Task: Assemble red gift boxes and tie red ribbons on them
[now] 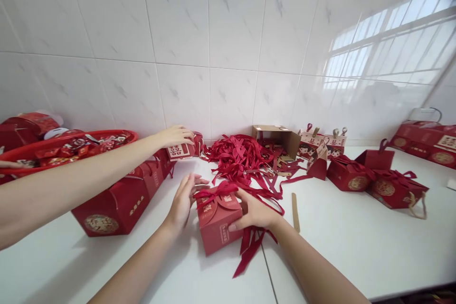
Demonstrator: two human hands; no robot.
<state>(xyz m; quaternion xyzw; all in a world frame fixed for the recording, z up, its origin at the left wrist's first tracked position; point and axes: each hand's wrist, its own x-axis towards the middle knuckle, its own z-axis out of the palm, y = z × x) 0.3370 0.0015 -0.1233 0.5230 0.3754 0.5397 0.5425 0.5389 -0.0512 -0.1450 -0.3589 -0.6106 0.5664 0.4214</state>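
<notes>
A red gift box (218, 223) with a tied ribbon bow (218, 192) on top stands a little tilted in front of me. My right hand (257, 213) grips its right side, thumb on the front face. Beside the box's left edge is my left hand (182, 202), fingers apart and stretched toward the bow; whether the fingertips touch it I cannot tell. Loose ribbon ends (249, 252) trail on the table right of the box. Behind it lies a tangled pile of red ribbons (237, 152).
From the left, another person's arm (89, 178) reaches over to a box (179, 151) by the wall. A red basin (103, 135) of wrapped sweets and a row of red boxes (117, 199) stand left. An open carton (290, 142), a flat strip (295, 212) and finished boxes (395, 187) are right.
</notes>
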